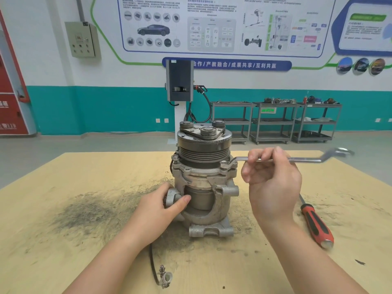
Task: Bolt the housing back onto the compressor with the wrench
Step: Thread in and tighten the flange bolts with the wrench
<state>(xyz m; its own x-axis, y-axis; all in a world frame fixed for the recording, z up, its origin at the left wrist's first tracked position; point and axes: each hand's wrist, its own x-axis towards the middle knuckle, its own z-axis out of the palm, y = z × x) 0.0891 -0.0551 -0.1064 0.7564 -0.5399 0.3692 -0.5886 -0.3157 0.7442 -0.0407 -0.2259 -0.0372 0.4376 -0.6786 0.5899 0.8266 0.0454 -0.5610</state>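
Your compressor [203, 177] stands upright at the middle of the counter [63, 187], its long axis vertical, with the dark ribbed pulley and clutch plate on top and the cast feet at the bottom facing you. The housing [201, 172] is rough, dull grey cast metal with a curved cut-out that shows a smooth cylinder inside. The wrench [297, 159] lies level, a slim, bright steel bar running from the bolt [225, 164] on the housing's right-hand ear out to your right, its far end blurred. Your right hand [273, 179] pinches the wrench shaft between curled fingers and thumb, close to the bolt end. Your left hand [163, 205] grips the lug on the compressor's lower left side, thumb laid across the front. A screwdriver [316, 223] with a red and black handle lies on the counter to the right, apart from the compressor. The counter is pale wood board, smudged with dark grime.
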